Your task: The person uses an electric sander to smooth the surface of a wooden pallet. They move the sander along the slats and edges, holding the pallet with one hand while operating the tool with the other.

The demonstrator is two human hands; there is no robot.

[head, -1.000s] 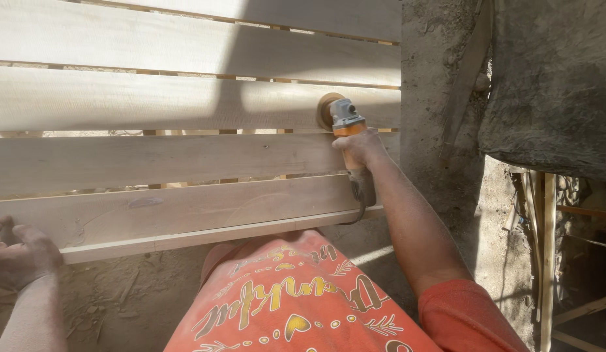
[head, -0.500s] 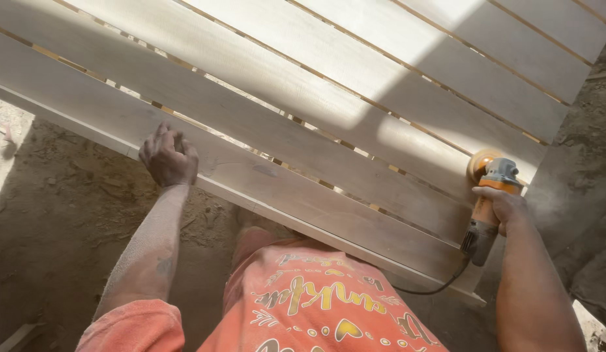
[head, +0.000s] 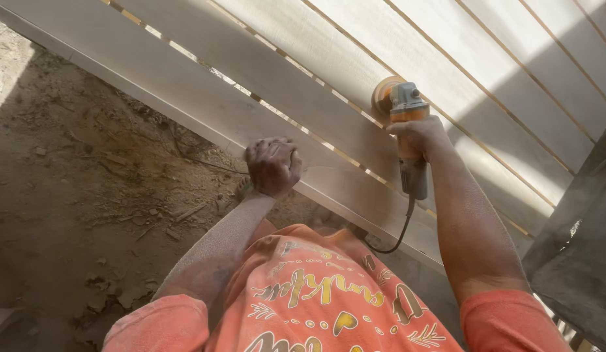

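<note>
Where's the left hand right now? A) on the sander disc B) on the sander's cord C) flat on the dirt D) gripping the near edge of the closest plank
D: the left hand is curled over the near edge of the closest plank, while the right hand holds the sander further up the boards.

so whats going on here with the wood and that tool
A person in an orange printed shirt leans over a set of pale wooden planks laid side by side with narrow gaps. The right hand grips an orange and grey angle grinder, its round disc against a plank. The left hand is closed over the edge of the nearest plank. The grinder's black cord loops down toward the body. Bare dirt ground lies to the left.
</note>
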